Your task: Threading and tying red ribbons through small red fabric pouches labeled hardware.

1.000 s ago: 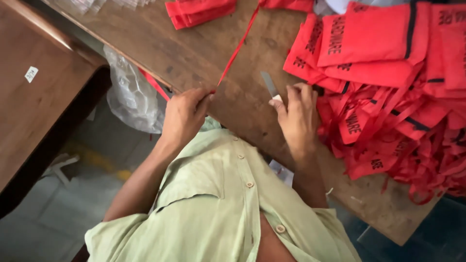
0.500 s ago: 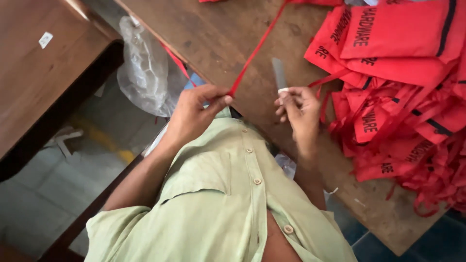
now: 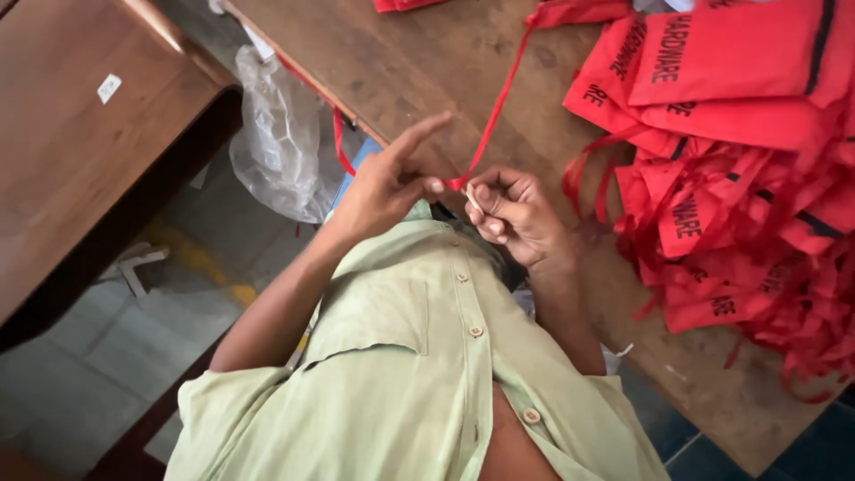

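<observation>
At the near edge of the wooden worktable [image 3: 401, 53], the two hands meet over the lap, just above the pale green shirt [image 3: 427, 356]. The left hand [image 3: 383, 187] pinches the end of a thin red strap [image 3: 494, 111] between thumb and middle fingers, its index finger stuck out straight and free. The right hand [image 3: 512, 214] is curled narrow around the same strap end and seems to hold a small pale tool or blade against it, though what it is cannot be made out. The strap runs taut, up and away across the table, to one red fabric bag [image 3: 570, 13] at the far edge; a large heap of red bags [image 3: 739, 160] with loose straps lies to the right, just beside the right wrist. A crumpled clear plastic bag [image 3: 280, 142] hangs off the table's edge at left. The grip looks slight: since the strap is held only at its tip, a pull from the bag end could slip it out of the fingers, and the small tool so near the fingertips could nick them.
</observation>
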